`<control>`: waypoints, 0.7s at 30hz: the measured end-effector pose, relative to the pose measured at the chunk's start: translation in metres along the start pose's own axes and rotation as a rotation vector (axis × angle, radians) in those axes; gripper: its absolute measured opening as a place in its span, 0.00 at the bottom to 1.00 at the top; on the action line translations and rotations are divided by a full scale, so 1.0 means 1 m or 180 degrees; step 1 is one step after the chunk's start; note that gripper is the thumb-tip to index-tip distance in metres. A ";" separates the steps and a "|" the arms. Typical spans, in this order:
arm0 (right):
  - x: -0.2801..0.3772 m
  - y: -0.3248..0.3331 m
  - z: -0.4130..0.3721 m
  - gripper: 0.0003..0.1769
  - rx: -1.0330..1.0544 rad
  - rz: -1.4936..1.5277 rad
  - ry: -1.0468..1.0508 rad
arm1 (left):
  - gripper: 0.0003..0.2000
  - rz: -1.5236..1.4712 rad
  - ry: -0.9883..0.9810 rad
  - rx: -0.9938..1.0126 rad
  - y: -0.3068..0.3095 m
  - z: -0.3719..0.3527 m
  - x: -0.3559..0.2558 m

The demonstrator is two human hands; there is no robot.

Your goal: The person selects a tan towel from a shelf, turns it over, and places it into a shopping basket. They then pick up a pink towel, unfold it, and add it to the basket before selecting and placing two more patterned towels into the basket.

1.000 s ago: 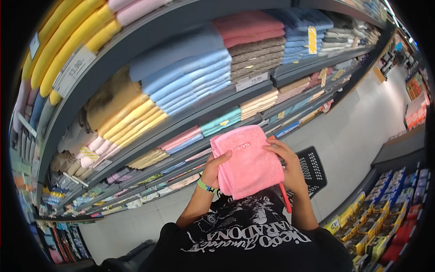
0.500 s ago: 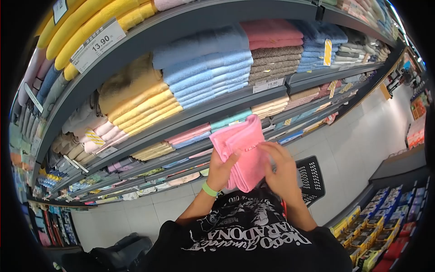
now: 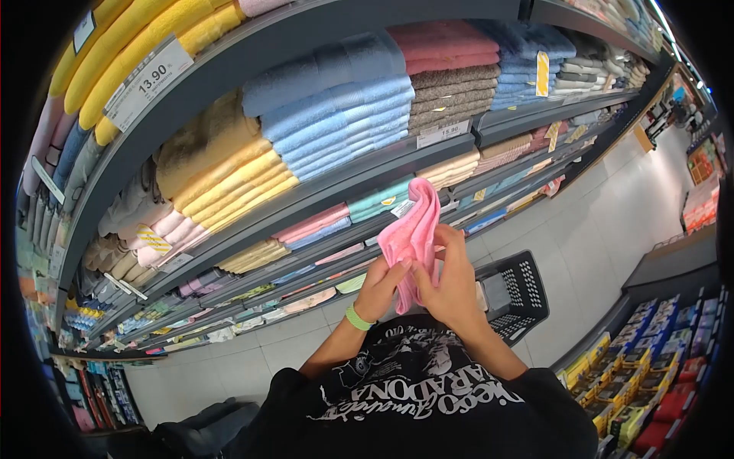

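A folded pink towel [image 3: 411, 237] is held up in front of my chest, seen mostly edge-on with its layers showing. A small white tag sticks out at its upper left. My left hand [image 3: 380, 288], below a green wristband, grips its lower left side with the thumb on the cloth. My right hand [image 3: 449, 281] pinches the lower right side, its fingers partly behind the towel. Both thumbs are close together. Beyond the towel, shelves hold stacks of light blue towels [image 3: 344, 126] and yellow towels [image 3: 237, 180].
A black shopping basket [image 3: 527, 294] is on the floor to the right of my right hand. Grey shelf edges [image 3: 359, 174] run across ahead. Yellow boxed goods [image 3: 612, 390] stand in a display at the lower right. Dark shapes lie at the lower left.
The pink towel has turned from its flat face to a narrower, edge-on view. My right hand has moved left and closed on it. More of the basket shows.
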State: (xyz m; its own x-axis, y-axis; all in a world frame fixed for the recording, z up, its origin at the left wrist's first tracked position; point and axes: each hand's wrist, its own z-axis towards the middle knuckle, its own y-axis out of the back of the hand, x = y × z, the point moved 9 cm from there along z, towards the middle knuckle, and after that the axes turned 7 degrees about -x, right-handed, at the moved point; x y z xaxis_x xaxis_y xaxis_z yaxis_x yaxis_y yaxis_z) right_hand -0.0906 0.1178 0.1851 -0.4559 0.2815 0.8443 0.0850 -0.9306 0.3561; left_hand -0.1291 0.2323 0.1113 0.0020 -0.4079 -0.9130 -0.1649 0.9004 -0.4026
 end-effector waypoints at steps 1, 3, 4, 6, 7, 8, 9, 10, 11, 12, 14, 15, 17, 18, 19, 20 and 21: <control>-0.002 0.000 -0.001 0.29 -0.0001 0.0003 0.0000 | 0.17 0.0003 0.0000 0.0000 -0.003 -0.001 0.001; -0.005 0.009 0.000 0.20 -0.0251 -0.0035 0.0171 | 0.14 0.0653 -0.0437 -0.0579 -0.003 -0.003 -0.021; -0.006 0.009 0.001 0.20 -0.0239 -0.0030 0.0189 | 0.14 0.0648 -0.0454 -0.0593 -0.003 -0.003 -0.020; -0.011 0.014 0.002 0.13 -0.0383 0.0121 0.0065 | 0.13 0.1128 -0.0677 -0.0964 0.007 -0.006 -0.022; -0.010 0.015 0.001 0.13 -0.0374 0.0123 0.0075 | 0.13 0.1125 -0.0685 -0.0974 0.007 -0.005 -0.021; -0.007 0.015 0.000 0.13 -0.0307 0.0087 0.0132 | 0.13 0.1058 -0.0688 -0.1111 0.012 -0.005 -0.020; -0.005 0.015 -0.001 0.13 -0.0246 0.0050 0.0185 | 0.13 0.0994 -0.0688 -0.1241 0.015 -0.005 -0.020; -0.004 0.017 -0.002 0.13 -0.0251 0.0050 0.0183 | 0.13 0.0997 -0.0687 -0.1235 0.016 -0.004 -0.022; -0.003 0.018 -0.004 0.13 -0.0185 -0.0069 0.0224 | 0.13 0.0924 -0.0745 -0.1328 0.019 -0.004 -0.025; -0.002 0.017 -0.007 0.12 -0.0110 -0.0192 0.0258 | 0.13 0.0846 -0.0795 -0.1427 0.022 -0.006 -0.028; -0.002 0.016 -0.009 0.12 -0.0078 -0.0079 0.0181 | 0.13 0.0918 -0.0811 -0.1494 0.021 -0.008 -0.031; -0.001 0.014 -0.008 0.12 -0.0054 0.0040 0.0122 | 0.13 0.0992 -0.0846 -0.1557 0.022 -0.008 -0.034; 0.009 0.009 -0.008 0.13 -0.0063 0.0095 0.0147 | 0.13 0.1114 -0.0952 -0.1445 0.013 -0.007 -0.034; 0.012 0.008 -0.007 0.13 -0.0071 0.0149 0.0163 | 0.13 0.1235 -0.1049 -0.1329 0.007 -0.006 -0.035; 0.013 0.007 -0.007 0.13 -0.0082 0.0143 0.0156 | 0.13 0.1235 -0.1043 -0.1315 0.005 -0.007 -0.035; 0.016 0.007 -0.008 0.14 -0.0132 0.0052 0.0298 | 0.13 0.1165 -0.1017 -0.1172 -0.001 -0.006 -0.035; 0.018 0.008 -0.009 0.14 -0.0177 -0.0040 0.0437 | 0.14 0.1094 -0.0986 -0.1032 -0.005 -0.006 -0.033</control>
State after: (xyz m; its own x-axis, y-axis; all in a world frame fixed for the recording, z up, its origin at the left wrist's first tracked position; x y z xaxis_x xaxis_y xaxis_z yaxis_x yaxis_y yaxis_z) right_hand -0.1060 0.1135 0.1998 -0.5739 0.2620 0.7759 0.0311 -0.9398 0.3403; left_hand -0.1344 0.2403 0.1436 0.1760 0.0082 -0.9843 -0.5017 0.8611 -0.0825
